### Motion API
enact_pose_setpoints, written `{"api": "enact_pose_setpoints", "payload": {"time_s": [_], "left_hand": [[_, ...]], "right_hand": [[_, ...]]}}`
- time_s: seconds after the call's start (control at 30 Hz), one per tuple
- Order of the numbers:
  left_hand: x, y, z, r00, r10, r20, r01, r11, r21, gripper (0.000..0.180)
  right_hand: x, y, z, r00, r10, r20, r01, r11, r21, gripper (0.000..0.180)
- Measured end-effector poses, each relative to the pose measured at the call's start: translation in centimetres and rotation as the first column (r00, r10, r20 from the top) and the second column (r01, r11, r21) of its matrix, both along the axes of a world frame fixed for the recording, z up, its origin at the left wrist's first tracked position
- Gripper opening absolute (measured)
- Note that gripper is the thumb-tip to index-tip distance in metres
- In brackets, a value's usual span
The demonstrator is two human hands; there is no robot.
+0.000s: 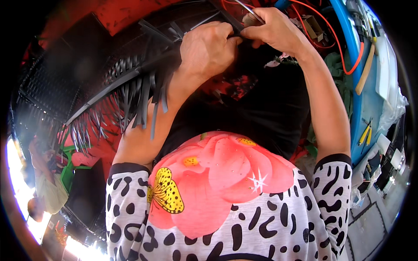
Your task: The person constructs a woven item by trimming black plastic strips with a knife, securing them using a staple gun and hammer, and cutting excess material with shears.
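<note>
red ground [130, 17] fills the upper background, with dark woven panels [48, 82] lying on it at the left and a blue frame [361, 91] curving down the right side. nearest the camera is the person's own top, white with black blotches and a big pink flower and a yellow butterfly [167, 191] printed on it, and above that a black cloth [265, 108] spreads over the lap. a half-woven mat [130, 82] of dark grey strips runs from the hands down toward the left, its loose ends hanging in a fringe beside the left forearm. at the far left edge another person [48, 182] in a pale green top sits by a green stool frame [67, 169], well apart from the work. an orange cable [348, 65] loops along the blue frame, and a wooden handle [365, 69] leans against it just beside the cable; lower on the same frame lie yellow-handled pliers [365, 135]. the left hand [207, 48] is closed into a fist on the top edge of the mat, fingers curled over the strips and gripping them. the right hand [274, 30] meets it from the right, its fingers pinched shut on a thin grey strip [250, 11] that sticks up and away toward the top edge. the two hands touch at the fingertips, right over the mat's upper end, which sits at the top centre of the view.
</note>
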State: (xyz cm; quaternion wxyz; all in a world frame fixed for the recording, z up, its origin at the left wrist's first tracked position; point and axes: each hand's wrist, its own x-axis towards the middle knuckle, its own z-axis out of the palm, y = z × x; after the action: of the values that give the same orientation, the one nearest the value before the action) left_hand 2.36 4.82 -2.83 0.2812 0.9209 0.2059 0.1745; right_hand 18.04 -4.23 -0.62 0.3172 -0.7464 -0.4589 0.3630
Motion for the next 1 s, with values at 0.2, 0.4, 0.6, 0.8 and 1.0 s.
{"api": "enact_pose_setpoints", "payload": {"time_s": [0.2,0.4,0.6,0.8,1.0], "left_hand": [[-0.1,-0.2,-0.2,1.000,0.014,-0.012,-0.014,1.000,0.004,0.015],[-0.2,-0.3,-0.4,0.999,0.054,-0.004,-0.054,0.998,0.014,0.013],[-0.3,-0.2,-0.8,0.998,0.061,-0.026,-0.061,0.998,0.019,0.014],[-0.2,0.3,-0.5,0.997,0.028,-0.067,-0.029,0.999,-0.014,0.017],[-0.8,1.6,-0.1,0.986,-0.103,-0.129,0.084,0.986,-0.143,0.020]], "right_hand": [[-0.6,2.4,3.2,0.990,0.006,-0.144,-0.055,0.939,-0.338,0.019],[-1.1,3.9,2.6,0.988,0.117,-0.099,-0.149,0.889,-0.434,0.016],[-0.7,2.4,0.7,0.984,0.012,-0.179,-0.072,0.940,-0.335,0.016],[0.1,-3.3,-3.3,0.856,-0.158,-0.492,0.164,0.986,-0.032,0.034],[-1.1,-4.0,-5.3,0.776,-0.205,-0.597,0.325,0.940,0.099,0.029]]}}
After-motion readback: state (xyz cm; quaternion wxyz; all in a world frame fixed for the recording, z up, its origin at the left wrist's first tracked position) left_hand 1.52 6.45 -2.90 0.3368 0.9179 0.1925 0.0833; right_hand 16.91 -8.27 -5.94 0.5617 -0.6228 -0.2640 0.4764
